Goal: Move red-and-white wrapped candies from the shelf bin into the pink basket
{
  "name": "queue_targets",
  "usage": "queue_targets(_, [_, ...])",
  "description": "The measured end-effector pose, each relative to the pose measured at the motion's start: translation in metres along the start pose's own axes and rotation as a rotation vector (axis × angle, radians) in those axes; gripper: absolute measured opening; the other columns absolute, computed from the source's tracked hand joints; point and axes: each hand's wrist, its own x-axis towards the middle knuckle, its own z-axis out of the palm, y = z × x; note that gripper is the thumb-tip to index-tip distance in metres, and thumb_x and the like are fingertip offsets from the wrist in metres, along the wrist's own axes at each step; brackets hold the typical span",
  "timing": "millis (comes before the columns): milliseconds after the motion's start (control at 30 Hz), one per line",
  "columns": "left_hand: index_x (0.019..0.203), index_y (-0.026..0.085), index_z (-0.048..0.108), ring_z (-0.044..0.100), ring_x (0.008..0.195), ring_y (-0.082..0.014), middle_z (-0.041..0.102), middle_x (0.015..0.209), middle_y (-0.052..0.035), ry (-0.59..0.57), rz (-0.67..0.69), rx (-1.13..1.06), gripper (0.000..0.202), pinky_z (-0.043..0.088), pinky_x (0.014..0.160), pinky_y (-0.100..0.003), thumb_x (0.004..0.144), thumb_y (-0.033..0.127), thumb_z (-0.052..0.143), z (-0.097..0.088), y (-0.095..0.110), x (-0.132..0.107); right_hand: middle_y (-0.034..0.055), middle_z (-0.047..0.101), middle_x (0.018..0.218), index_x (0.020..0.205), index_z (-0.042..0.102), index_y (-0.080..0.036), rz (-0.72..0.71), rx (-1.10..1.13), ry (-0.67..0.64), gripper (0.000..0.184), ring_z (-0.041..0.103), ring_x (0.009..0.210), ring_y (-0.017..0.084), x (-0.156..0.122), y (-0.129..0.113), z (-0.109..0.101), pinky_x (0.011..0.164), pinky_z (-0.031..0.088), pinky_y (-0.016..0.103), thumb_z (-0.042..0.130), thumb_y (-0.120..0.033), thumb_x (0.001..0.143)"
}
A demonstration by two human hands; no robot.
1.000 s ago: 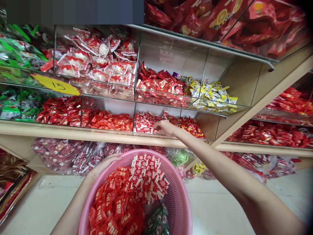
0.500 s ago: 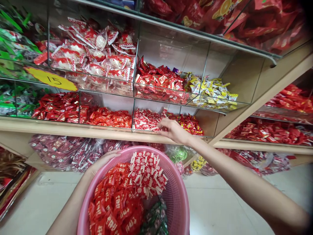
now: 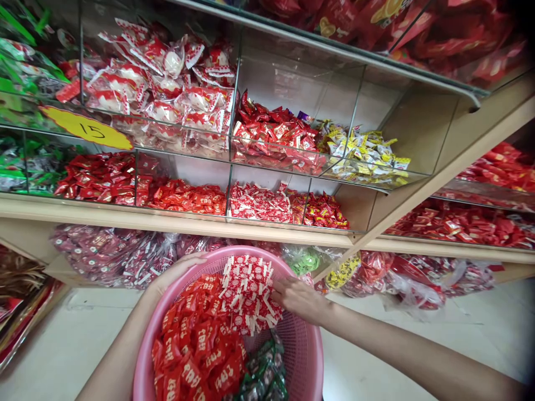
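Observation:
A pink plastic basket (image 3: pixel 301 345) sits in front of me, and my left hand (image 3: pixel 173 274) grips its far left rim, thumb over the edge. Inside lie red candies (image 3: pixel 196 345), a heap of red-and-white candies (image 3: pixel 248 289) and a few green ones (image 3: pixel 263 374). My right hand (image 3: pixel 300 298) is down inside the basket at the right side of the red-and-white heap, fingers curled into those wrappers. Above on the shelf, the glass bin of matching red-and-white candies (image 3: pixel 259 201) stands untouched.
Glass-fronted shelf bins hold red candies (image 3: pixel 184 197), larger white-and-red packs (image 3: pixel 167 94) and yellow candies (image 3: pixel 368 159). A yellow oval tag marked 15 (image 3: pixel 86 129) hangs at the left. Bulk bags of sweets (image 3: pixel 112 256) lie under the wooden shelf edge (image 3: pixel 188 225). Pale floor tiles show below.
My right hand has left the shelf bin of red-and-white candies and come down into the basket onto the matching heap. My left hand stays on the rim.

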Motion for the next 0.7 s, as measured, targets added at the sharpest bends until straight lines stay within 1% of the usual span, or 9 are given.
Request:
queue_targets(100, [0.069, 0.022, 0.07, 0.047, 0.118, -0.0251, 0.065, 0.112, -0.0027, 0.011, 0.035, 0.019, 0.022, 0.027, 0.104, -0.033, 0.054, 0.037, 0.065, 0.0, 0.001, -0.002, 0.0051, 0.06, 0.085, 0.084, 0.058, -0.016, 0.002, -0.042, -0.016, 0.011, 0.055, 0.082, 0.017, 0.003, -0.005, 0.004, 0.067, 0.042, 0.028, 0.049, -0.009, 0.083])
queue_targets(167, [0.073, 0.022, 0.071, 0.047, 0.118, -0.025, 0.064, 0.114, -0.0031, 0.025, 0.047, 0.03, 0.026, 0.027, 0.104, -0.032, 0.053, 0.038, 0.065, -0.001, -0.002, -0.001, 0.0056, 0.061, 0.087, 0.085, 0.058, -0.015, 0.007, -0.066, -0.014, 0.01, 0.056, 0.083, 0.018, 0.005, -0.007, 0.006, 0.067, 0.042, 0.029, 0.05, -0.01, 0.083])
queue_targets(333, [0.088, 0.022, 0.07, 0.044, 0.121, -0.0249, 0.062, 0.119, -0.0029, 0.035, 0.027, 0.037, 0.038, 0.028, 0.103, -0.031, 0.054, 0.039, 0.066, -0.004, -0.011, 0.004, 0.0075, 0.062, 0.093, 0.088, 0.059, -0.016, 0.028, -0.094, 0.01, 0.011, 0.057, 0.085, 0.019, 0.008, -0.01, 0.015, 0.065, 0.044, 0.029, 0.05, -0.011, 0.082])
queue_targets(467, [0.089, 0.022, 0.07, 0.045, 0.121, -0.0253, 0.062, 0.118, -0.0031, 0.031, 0.036, 0.05, 0.04, 0.028, 0.103, -0.031, 0.054, 0.041, 0.065, -0.004, -0.01, 0.005, 0.0084, 0.062, 0.094, 0.091, 0.059, -0.015, 0.05, -0.077, 0.017, 0.013, 0.057, 0.086, 0.019, 0.009, -0.012, 0.021, 0.066, 0.045, 0.029, 0.053, -0.01, 0.081])
queue_targets(567, [0.086, 0.023, 0.071, 0.046, 0.12, -0.0253, 0.063, 0.117, -0.0023, 0.022, 0.06, 0.047, 0.037, 0.029, 0.103, -0.032, 0.054, 0.04, 0.065, -0.004, -0.011, 0.005, 0.0078, 0.062, 0.091, 0.09, 0.059, -0.015, 0.065, -0.057, 0.001, 0.013, 0.058, 0.084, 0.019, 0.009, -0.013, 0.021, 0.066, 0.045, 0.029, 0.053, -0.009, 0.08])
queue_targets(700, [0.089, 0.024, 0.07, 0.045, 0.12, -0.0246, 0.063, 0.117, -0.0013, 0.012, 0.052, 0.031, 0.036, 0.029, 0.103, -0.032, 0.055, 0.037, 0.066, -0.005, -0.013, 0.006, 0.0065, 0.062, 0.087, 0.086, 0.06, -0.014, 0.074, -0.033, -0.043, 0.011, 0.058, 0.081, 0.019, 0.007, -0.014, 0.015, 0.065, 0.045, 0.03, 0.054, -0.008, 0.079])
